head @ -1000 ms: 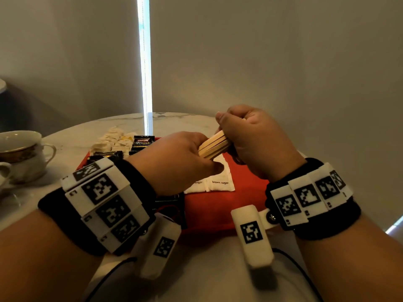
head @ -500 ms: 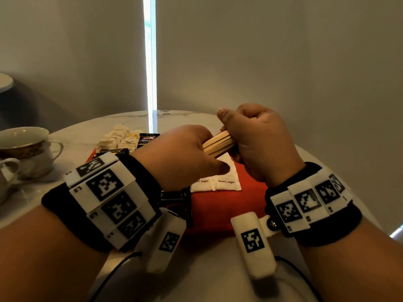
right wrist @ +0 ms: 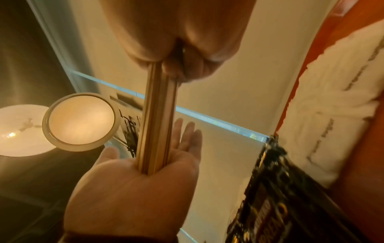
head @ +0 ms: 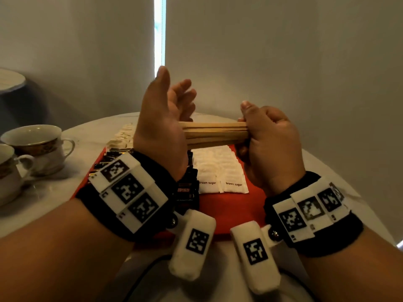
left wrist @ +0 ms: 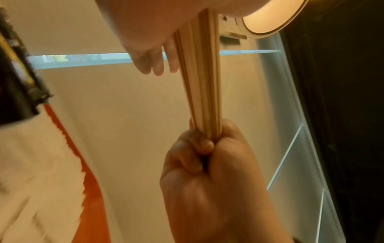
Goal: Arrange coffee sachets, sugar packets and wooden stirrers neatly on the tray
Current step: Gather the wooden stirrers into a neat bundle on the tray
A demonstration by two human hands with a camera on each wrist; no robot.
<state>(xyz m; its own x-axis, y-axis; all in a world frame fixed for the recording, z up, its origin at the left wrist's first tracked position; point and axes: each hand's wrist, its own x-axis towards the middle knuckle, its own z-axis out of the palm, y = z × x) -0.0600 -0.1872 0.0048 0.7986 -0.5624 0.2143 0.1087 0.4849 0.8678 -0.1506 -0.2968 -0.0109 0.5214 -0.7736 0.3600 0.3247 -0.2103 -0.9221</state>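
Changed since a second ago: your left hand (head: pixel 162 118) has let go of the stirrers (head: pixel 214 132) and turned palm-in; your hands have drawn apart, baring most of the bundle's length.

Stirrers: one bundle, held level in the air over the tray (head: pixel 229 205). Right end in your right hand (head: pixel 268 136), fingers curled tight round it. Left end butted against your left palm, fingers straight and spread, holding nothing. Judged: you are squaring the ends flush before laying the bundle down.

Sugar packets (head: pixel 220 171): white, rowed on the tray below the bundle.

Coffee sachets (head: pixel 187 192): dark, left part of the tray, partly hidden by your left wrist.

Tray: red, on the worktop (head: pixel 82 182); bare strip at its right, under your right hand, likely the slot for the stirrers.

Cups (head: pixel 37 144): two, left on the worktop, well apart from the tray.

Remaining: stirrers not yet set down.
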